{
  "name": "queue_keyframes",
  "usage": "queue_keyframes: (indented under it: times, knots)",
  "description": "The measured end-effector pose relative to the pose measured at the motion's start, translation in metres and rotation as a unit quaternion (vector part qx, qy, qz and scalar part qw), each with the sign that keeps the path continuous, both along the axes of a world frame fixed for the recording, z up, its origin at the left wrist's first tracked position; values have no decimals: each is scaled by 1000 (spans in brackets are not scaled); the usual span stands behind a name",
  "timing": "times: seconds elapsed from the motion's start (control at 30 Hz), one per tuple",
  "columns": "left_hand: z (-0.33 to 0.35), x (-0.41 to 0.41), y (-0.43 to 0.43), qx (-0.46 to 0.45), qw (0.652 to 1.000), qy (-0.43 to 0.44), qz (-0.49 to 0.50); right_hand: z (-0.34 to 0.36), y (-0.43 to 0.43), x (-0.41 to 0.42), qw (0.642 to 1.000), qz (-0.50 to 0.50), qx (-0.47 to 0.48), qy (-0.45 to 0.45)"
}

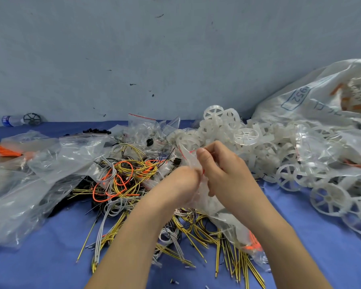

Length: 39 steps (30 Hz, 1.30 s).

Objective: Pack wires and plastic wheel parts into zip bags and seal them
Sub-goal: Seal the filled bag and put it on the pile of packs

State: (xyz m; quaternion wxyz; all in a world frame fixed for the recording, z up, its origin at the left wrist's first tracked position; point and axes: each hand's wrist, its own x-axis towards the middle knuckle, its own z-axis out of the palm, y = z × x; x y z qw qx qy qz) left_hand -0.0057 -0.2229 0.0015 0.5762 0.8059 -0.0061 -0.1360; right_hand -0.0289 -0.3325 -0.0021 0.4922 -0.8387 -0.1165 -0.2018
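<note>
Both hands up at centre, working one clear zip bag (189, 158) with a red seal line. Left hand (182, 184) has fingers curled round the bag's lower part. Right hand (221, 170) pinches the upper edge of the bag between thumb and fingers, close to the red strip. The hands are almost touching each other, with the bag between them. Bag contents: cannot tell, the plastic is crumpled and blurred.

Wire pile (121, 178) lies on the blue counter (50, 257) just left of and beneath the hands: yellow-black, grey and orange leads tangled together. More straight yellow-black wires (233, 257) fan out under the right forearm, partly under a clear bag (233, 228) holding something orange.

Translucent plastic wheels (246, 135) are heaped behind and right of the hands, spilling toward the right edge; a few loose spoked ones (328, 200) sit apart near the right.

Large printed plastic sack (313, 97) at far right against the wall. Empty-looking clear bags (50, 161) crumpled at left, one with an orange bundle (6, 151). Small zip bags (142, 126) stacked at the back centre. Water bottle (10, 120) lies on its side at far left beside a dark wheel (32, 118).
</note>
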Motion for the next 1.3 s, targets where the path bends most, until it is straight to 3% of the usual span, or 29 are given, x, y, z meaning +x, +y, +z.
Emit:
queue_keyframes:
  times: [0.1, 0.27, 0.4, 0.43, 0.47, 0.5, 0.6, 0.67, 0.83, 0.9, 1.03, 1.13, 1.2, 1.3]
  knots:
    - [1, -3, 8, 124, 984, -97, -87, 2, 0, 2, 1000, -6, 15, -5]
    - [8, -19, 31, 199, 952, -42, -228, 3, 9, -3, 1000, 1, -16, -27]
    - [18, -22, 9, 515, 798, -123, -286, 7, 18, -9, 998, 32, -34, -49]
    - [16, -21, 3, 561, 762, -121, -301, 7, 20, -10, 996, 33, -51, -59]
    - [13, -19, -2, 582, 747, -108, -303, 7, 21, -11, 995, 29, -61, -68]
    - [10, -16, -3, 584, 750, -106, -291, 7, 20, -10, 995, 21, -58, -74]
    - [15, -15, 10, 472, 841, -148, -221, 9, 10, -5, 996, -12, -18, -84]
    - [26, -19, 20, 395, 876, -190, -204, 11, 3, -2, 996, -28, 12, -88]
    - [52, -36, 44, 341, 898, -207, -189, 19, -14, 0, 988, -33, 128, -74]
    - [55, -42, 51, 349, 889, -219, -200, 23, -23, 1, 984, -35, 167, -61]
    - [50, -40, 47, 441, 830, -313, -135, 25, -35, 2, 978, 2, 208, -24]
    - [57, -44, 42, 379, 805, -448, -93, 27, -41, 3, 972, 14, 235, -25]
    - [63, -48, 40, 336, 764, -550, -34, 29, -45, 4, 961, 36, 273, -17]
    - [64, -52, 33, 344, 755, -559, 5, 29, -44, 2, 952, 69, 299, 16]
